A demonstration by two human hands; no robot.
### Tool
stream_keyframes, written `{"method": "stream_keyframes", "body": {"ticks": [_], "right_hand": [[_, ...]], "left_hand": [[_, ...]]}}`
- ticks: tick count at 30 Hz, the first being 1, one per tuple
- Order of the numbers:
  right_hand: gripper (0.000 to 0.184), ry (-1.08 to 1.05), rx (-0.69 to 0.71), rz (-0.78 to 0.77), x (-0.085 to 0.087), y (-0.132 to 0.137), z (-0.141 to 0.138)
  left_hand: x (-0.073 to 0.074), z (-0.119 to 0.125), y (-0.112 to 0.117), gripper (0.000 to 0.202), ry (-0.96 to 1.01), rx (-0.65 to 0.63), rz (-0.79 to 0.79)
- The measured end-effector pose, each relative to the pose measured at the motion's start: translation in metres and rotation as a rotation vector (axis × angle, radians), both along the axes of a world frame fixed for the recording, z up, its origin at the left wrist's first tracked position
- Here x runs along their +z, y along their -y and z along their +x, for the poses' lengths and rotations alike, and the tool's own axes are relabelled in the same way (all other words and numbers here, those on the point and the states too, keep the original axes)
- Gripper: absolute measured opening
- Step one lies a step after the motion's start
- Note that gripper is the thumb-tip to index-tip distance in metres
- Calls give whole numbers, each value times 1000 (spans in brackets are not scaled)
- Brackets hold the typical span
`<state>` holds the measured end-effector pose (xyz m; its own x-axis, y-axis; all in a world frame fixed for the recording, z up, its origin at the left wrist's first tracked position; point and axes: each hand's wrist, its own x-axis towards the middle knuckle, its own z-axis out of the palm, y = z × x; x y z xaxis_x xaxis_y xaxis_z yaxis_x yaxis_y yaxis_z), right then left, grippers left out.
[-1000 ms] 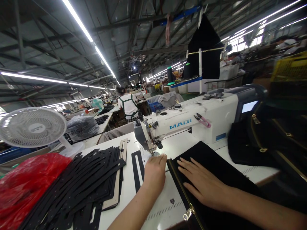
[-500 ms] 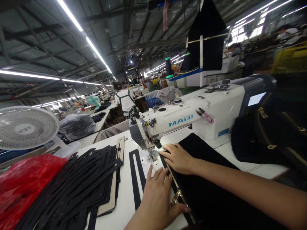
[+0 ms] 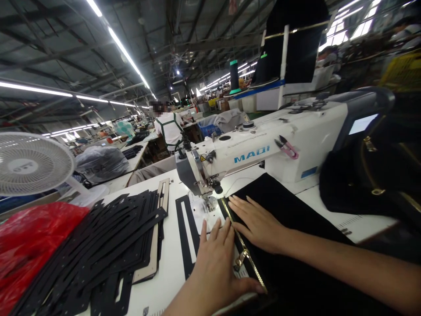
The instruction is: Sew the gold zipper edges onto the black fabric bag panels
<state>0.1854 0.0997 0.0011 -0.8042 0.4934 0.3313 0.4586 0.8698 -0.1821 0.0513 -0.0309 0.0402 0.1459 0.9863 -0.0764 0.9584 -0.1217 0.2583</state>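
Observation:
A large black fabric panel (image 3: 272,206) lies on the white sewing table, with a gold zipper (image 3: 241,242) along its left edge. My left hand (image 3: 215,259) is spread over the zipper edge, its thumb touching the zipper's near end beside the gold slider (image 3: 241,259). Fingers out flat, my right hand (image 3: 258,221) rests on the fabric just right of the zipper. The sewing machine (image 3: 250,151) stands beyond, its presser foot (image 3: 209,204) near the zipper's far end. A black slotted strip (image 3: 186,232) lies left of my left hand.
A pile of black slotted pieces (image 3: 115,245) covers the table's left, beside a red plastic bag (image 3: 36,245) and a white fan (image 3: 29,164). Black zippered fabric (image 3: 371,175) is heaped at right. Pink thread snips (image 3: 287,147) sit on the machine. A person (image 3: 169,127) is further off.
My right hand has drawn back from beside the presser foot and shifted right, baring the zipper's far end. The fabric's front edge sits slightly farther right. The camera view has shifted a little.

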Motion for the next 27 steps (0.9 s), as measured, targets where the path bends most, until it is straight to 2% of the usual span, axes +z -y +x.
{"method": "stream_keyframes", "body": {"ticks": [2,3,7,10,16,19,21,22,24,26,27], "right_hand": [[53,36,-8,-39,-7,7,2],[52,42,-15,-53,-8,8,2],[47,3,-11,-69,-6,4,1],[47,-21,-5,-57,-7,4,1],[46,-55,7,-39,-16,4,1],[46,-67,2,-45,-19,3,-1],[46,-46,-6,-60,-18,3,-1],[47,-31,-9,-71,-17,3,0],[49,2,19,-97,-13,5,2],[51,32,94,-137,-7,6,4],[52,46,137,-158,-4,6,4]], "left_hand": [[1,3,3,110,-7,-12,-6],[2,6,6,103,-5,-10,1],[4,20,21,53,48,52,68],[0,26,28,31,89,107,141],[-20,26,17,14,2,117,469],[-21,33,11,9,-140,97,474],[-16,36,13,3,-169,24,446],[-12,35,16,6,-136,-36,442],[-4,22,27,27,-74,-133,468],[-1,-3,42,62,-153,-115,535],[-2,-19,51,79,-256,-58,575]]}}
